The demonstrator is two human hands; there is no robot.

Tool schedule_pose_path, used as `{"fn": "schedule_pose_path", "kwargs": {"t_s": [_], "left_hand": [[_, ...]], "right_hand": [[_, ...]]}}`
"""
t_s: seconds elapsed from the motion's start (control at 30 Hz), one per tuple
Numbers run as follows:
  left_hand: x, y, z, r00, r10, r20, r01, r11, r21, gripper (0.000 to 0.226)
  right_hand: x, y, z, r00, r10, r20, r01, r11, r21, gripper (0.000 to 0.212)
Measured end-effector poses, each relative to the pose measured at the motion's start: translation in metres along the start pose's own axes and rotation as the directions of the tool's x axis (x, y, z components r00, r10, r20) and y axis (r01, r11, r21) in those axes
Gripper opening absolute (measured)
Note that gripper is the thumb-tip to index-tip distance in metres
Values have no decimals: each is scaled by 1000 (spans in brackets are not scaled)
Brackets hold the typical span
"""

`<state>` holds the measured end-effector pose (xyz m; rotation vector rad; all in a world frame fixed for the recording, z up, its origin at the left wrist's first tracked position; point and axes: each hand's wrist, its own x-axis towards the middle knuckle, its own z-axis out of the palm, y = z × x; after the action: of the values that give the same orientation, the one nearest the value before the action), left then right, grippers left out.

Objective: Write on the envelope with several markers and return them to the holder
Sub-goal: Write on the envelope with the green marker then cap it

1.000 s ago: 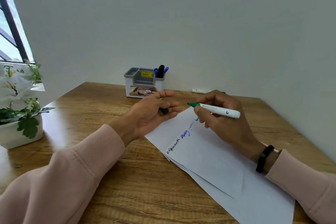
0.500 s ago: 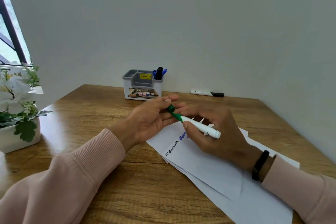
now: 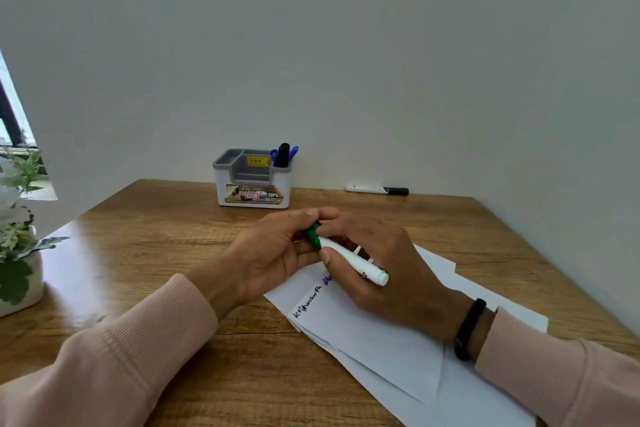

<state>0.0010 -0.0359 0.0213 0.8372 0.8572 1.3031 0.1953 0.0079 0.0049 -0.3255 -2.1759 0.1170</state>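
A white envelope (image 3: 377, 333) lies on the wooden table, with black and blue writing along its left edge. Above it my right hand (image 3: 384, 263) grips the white barrel of a green marker (image 3: 349, 258). My left hand (image 3: 277, 253) pinches the marker's green cap (image 3: 311, 234), which sits on the tip end. The grey and white holder (image 3: 252, 184) stands at the back of the table against the wall, with a black marker (image 3: 283, 154) and blue markers (image 3: 293, 152) upright in its right compartment.
A black-capped white marker (image 3: 376, 189) lies flat by the wall, right of the holder. A white pot with a plant (image 3: 17, 253) stands at the table's left edge. More white paper (image 3: 485, 305) lies under the envelope. A wall is close on the right.
My hands came together: the right hand brought the green marker's tip to the cap in my left hand, and the cap is now on the tip. The view tilted slightly.
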Motion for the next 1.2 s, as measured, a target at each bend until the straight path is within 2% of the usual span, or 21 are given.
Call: {"fn": "schedule_pose_path", "kwargs": {"t_s": [0.23, 0.6, 0.67, 0.73, 0.77, 0.83, 0.9, 1.0, 1.13, 1.2], "left_hand": [[-1, 8, -3, 973, 30, -229, -62, 989, -136, 30], [-3, 9, -1, 978, 41, -203, -58, 995, -78, 31], [-2, 10, -1, 975, 51, -214, -71, 994, -85, 32], [-2, 13, -3, 970, 58, -238, -85, 991, -102, 32], [-2, 14, -4, 967, 61, -248, -89, 991, -104, 31], [-2, 14, -4, 963, 67, -260, -94, 991, -92, 31], [-1, 14, -3, 964, 72, -257, -96, 992, -82, 31], [1, 11, -3, 968, 75, -238, -92, 994, -64, 32], [1, 8, -4, 973, 84, -216, -90, 996, -17, 32], [0, 8, -3, 976, 85, -201, -86, 996, 2, 32]], "right_hand": [[1, -1, -5, 999, -35, -24, 35, 999, -11, 18], [0, 6, -2, 998, -22, -51, 22, 1000, -8, 15], [1, 10, -6, 990, 124, -62, -113, 981, 156, 15], [6, 16, -13, 924, 375, -70, -316, 856, 410, 19], [9, 19, -18, 884, 460, -84, -368, 795, 482, 20], [11, 27, -27, 836, 535, -125, -411, 760, 503, 20], [12, 26, -29, 845, 517, -138, -401, 783, 475, 17], [8, 11, -20, 921, 380, -84, -315, 856, 411, 11], [5, -5, -7, 990, 130, -57, -119, 977, 177, 7], [4, -7, -4, 993, 93, -68, -87, 992, 93, 11]]}}
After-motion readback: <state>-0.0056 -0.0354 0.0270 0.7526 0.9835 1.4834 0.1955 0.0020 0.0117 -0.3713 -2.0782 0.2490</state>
